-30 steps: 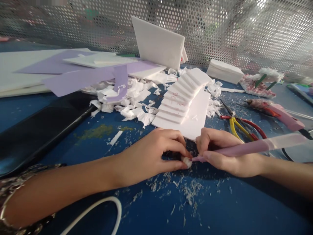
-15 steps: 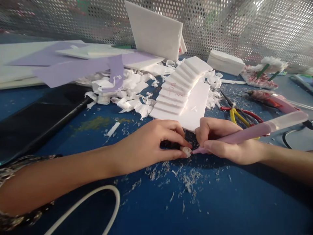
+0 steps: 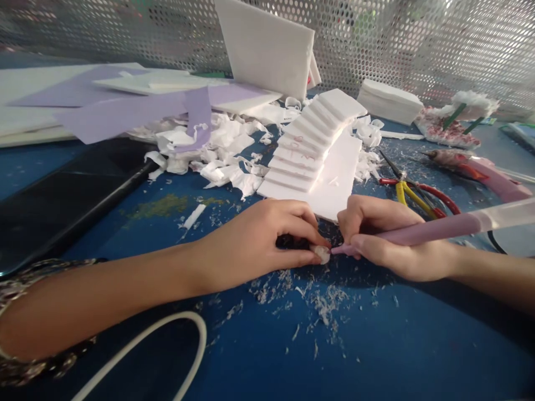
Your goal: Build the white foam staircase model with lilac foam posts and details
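My left hand (image 3: pixel 254 245) pinches a small whitish rounded piece (image 3: pixel 322 254) between thumb and fingertips, low over the blue tabletop. In my right hand (image 3: pixel 388 239) is a pink pen-like tool (image 3: pixel 434 228) with a translucent rear end, gripped like a pencil. Its narrow tip points left and meets or nearly meets the piece's right side; whether it touches I cannot tell. White shavings (image 3: pixel 326 306) lie scattered just below both hands. Directly behind them a fanned row of white foam slabs (image 3: pixel 298 159) rests on a white sheet (image 3: pixel 340 189).
Pliers with red and yellow handles (image 3: pixel 412 200) and a pink glue gun (image 3: pixel 480 170) lie at right. Crumpled white scraps (image 3: pixel 225 150) and purple sheets (image 3: pixel 125 114) sit behind left. A black flat device (image 3: pixel 62 206) lies left. A white cable (image 3: pixel 167 320) loops in front. Perforated metal (image 3: pixel 397 44) stands behind.
The pink tool's rear end has swung slightly right, and its tip has shifted slightly. The small piece appears slightly turned in my left fingers. The whole view has shifted a little.
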`<state>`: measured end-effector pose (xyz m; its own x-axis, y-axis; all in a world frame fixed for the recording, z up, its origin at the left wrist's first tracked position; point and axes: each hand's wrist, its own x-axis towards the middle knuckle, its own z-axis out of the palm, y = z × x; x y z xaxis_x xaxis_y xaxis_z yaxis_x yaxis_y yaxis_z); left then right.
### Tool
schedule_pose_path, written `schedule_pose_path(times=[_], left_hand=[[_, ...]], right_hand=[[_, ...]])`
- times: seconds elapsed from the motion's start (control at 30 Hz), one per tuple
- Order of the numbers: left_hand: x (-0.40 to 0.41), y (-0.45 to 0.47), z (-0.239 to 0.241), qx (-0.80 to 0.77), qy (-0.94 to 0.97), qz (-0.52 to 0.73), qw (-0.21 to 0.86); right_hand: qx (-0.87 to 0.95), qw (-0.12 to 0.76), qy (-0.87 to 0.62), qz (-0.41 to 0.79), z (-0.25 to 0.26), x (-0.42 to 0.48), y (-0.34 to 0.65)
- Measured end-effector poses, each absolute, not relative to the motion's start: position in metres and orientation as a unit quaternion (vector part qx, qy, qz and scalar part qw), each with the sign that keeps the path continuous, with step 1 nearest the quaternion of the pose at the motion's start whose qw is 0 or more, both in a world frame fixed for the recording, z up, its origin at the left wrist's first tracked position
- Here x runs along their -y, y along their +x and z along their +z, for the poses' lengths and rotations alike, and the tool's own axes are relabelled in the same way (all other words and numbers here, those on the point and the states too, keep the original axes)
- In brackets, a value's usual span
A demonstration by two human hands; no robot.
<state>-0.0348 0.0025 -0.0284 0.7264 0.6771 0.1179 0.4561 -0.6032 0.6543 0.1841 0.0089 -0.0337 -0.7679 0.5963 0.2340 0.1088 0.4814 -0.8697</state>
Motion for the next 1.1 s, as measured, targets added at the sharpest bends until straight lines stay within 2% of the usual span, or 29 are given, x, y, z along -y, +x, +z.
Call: schedule_pose_path(times=[0.5,0.93,1.1], left_hand=[[-0.0020,-0.0347,-0.0267,-0.330,0.873,0.175,0.315],[-0.0020,-0.0351,-0.0285,-0.330,0.872,0.178,0.314],[-0.0009,-0.0340,-0.0310,-0.318,0.890,0.182,0.272]], right_hand=[[0.851,0.244,-0.227,0.406,-0.0303,-0.0056,0.1849],[0.846,0.249,-0.217,0.419,-0.0311,-0.0049,0.1846],[0.837,0.272,-0.214,0.424,-0.0310,-0.0051,0.1843]])
